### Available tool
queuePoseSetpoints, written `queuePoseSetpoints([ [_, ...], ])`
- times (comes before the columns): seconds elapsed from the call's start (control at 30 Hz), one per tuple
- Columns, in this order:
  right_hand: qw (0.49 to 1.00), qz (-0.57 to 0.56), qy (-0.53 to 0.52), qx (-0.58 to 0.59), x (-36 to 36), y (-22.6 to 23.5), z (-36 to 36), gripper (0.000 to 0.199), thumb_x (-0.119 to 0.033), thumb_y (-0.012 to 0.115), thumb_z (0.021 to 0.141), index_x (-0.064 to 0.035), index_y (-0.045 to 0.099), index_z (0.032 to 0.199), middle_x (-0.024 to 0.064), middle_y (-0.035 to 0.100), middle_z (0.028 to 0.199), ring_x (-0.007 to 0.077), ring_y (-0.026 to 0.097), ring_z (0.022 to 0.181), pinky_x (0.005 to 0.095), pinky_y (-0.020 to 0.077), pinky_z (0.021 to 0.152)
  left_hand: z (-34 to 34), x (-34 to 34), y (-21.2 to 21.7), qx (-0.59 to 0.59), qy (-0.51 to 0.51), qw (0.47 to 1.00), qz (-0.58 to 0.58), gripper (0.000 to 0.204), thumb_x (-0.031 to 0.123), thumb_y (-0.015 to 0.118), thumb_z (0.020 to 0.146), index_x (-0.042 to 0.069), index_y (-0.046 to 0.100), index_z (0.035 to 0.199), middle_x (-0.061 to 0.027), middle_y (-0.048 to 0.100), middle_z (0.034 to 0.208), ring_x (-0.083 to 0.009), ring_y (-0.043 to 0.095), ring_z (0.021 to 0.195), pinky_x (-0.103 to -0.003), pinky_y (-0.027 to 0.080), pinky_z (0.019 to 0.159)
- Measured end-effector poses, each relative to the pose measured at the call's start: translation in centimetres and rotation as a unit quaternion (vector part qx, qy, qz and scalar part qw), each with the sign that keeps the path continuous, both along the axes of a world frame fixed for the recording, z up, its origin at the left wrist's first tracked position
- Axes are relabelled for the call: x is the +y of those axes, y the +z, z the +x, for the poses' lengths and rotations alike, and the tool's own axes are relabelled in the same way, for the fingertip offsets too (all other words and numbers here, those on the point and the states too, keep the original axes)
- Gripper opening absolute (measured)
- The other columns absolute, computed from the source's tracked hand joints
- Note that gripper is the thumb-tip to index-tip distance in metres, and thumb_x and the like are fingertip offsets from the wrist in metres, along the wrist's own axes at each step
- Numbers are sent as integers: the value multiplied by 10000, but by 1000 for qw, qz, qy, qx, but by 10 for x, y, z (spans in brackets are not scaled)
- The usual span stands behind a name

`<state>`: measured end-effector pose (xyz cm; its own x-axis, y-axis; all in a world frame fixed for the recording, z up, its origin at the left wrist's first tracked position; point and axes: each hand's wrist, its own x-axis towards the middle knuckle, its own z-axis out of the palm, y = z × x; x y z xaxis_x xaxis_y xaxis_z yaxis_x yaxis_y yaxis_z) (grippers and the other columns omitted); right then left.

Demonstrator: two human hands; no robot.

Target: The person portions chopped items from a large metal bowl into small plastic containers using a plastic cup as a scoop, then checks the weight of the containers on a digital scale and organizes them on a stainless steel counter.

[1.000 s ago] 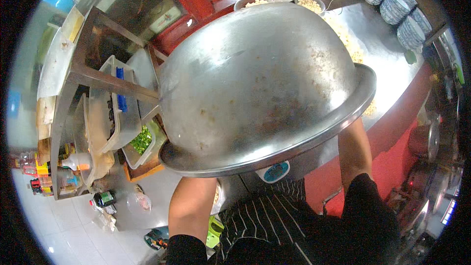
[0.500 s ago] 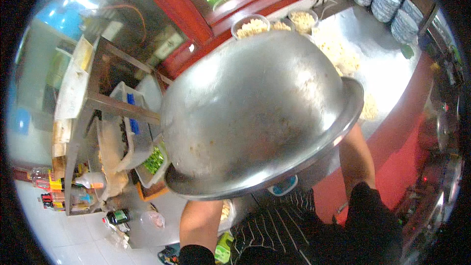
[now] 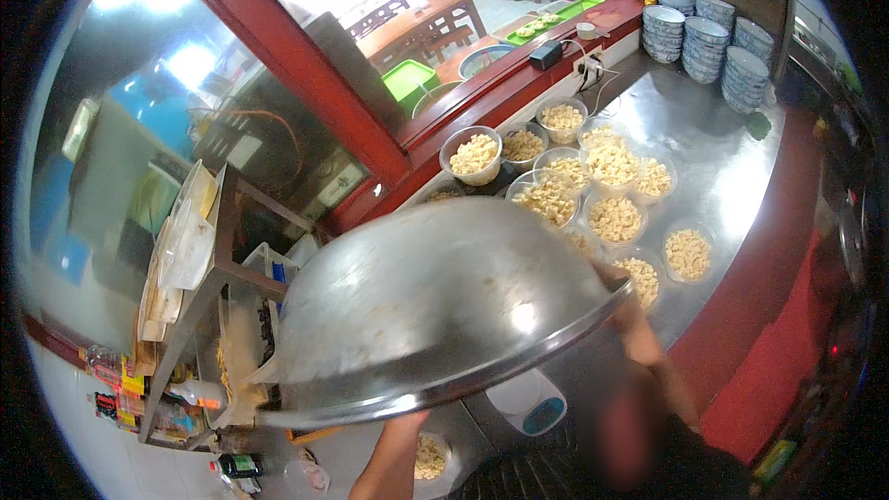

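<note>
Both hands gripped a large steel basin [image 3: 435, 301] at opposite points of its rim, holding it overturned and tilted, dome upward, above the steel counter [image 3: 732, 176]. The right hand [image 3: 622, 301] met the rim at its raised right edge; the left hand [image 3: 407, 418] met the lower near edge, with only the forearm clearly visible beneath. Finger posture could not be determined for either hand, since the rim hid the fingers; each hand appeared closed on the rim, judged from the load carried.

Largest to smallest, relative to the grip:

1. Basin: it filled the space between the hands. A two-point hold at opposite edges probably balanced its width and controlled the tilt.
2. Counter: it extended beyond and to the right of the right hand.
3. Metal rack [image 3: 199, 315]: left of the left hand, carrying trays and bottles.
4. Stacked bowls [image 3: 708, 42]: far beyond the right hand, at the counter's back corner. About five stacks were visible, probably parked there to keep the working area free.
5. Clear round tubs of pale food pieces [image 3: 616, 219]: just beyond the right hand, clustered close together, likely for filling in sequence. Roughly eleven were visible; others may have been hidden behind the basin.
6. One further tub [image 3: 428, 456]: just below the left forearm.
</note>
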<state>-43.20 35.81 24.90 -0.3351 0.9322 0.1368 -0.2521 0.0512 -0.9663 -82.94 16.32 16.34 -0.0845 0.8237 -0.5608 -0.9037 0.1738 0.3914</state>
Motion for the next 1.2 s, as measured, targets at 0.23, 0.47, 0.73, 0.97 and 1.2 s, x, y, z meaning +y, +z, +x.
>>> queuePoseSetpoints([
  [0.23, 991, 3, 136, 17, -61, 50, -32, 501, -1, 645, 839, -7, 520, 1324, 128, 646, 1184, 168, 602, 1073, 297, 468, 949, 29, -131, 45, 231, 189, 954, 7, 361, 312, 577, 907, 80, 584, 1183, -68, 635, 1149, -273, 600, 1070, -424, 476, 961],
  [0.47, 960, 4, 262, -95, -121, 77, -108, 388, -36, 632, 839, -53, 555, 1219, 99, 591, 1152, 163, 573, 1003, 293, 448, 868, 35, -268, 90, 299, 323, 895, -76, 445, 240, 670, 819, 29, 559, 1193, -109, 633, 1056, -240, 628, 903, -379, 543, 816],
  [0.73, 909, -27, 405, -97, -233, 52, -215, 206, -181, 648, 865, 18, 616, 908, 71, 633, 736, 132, 585, 698, 308, 463, 641, 83, -442, 98, 266, 525, 794, -151, 389, 144, 615, 795, -28, 582, 1143, -156, 628, 1100, -308, 574, 1064, -437, 455, 972],
  [0.97, 799, -21, 600, -37, -377, 18, -273, 478, -196, 628, 914, -37, 457, 1332, 176, 563, 1253, 251, 586, 1106, 391, 515, 925, 137, -554, 46, 141, 638, 723, -226, 549, 130, 562, 740, 45, 480, 1276, -146, 525, 1261, -362, 477, 1179, -545, 381, 1034],
  [1.2, 744, -15, 647, -167, -491, -57, -321, 274, -187, 580, 946, -4, 592, 1149, 118, 657, 1012, 189, 631, 949, 317, 507, 843, 155, -700, -52, 47, 689, 668, -278, 601, 121, 541, 719, 61, 457, 1310, -112, 514, 1292, -353, 466, 1196, -569, 358, 1042],
])
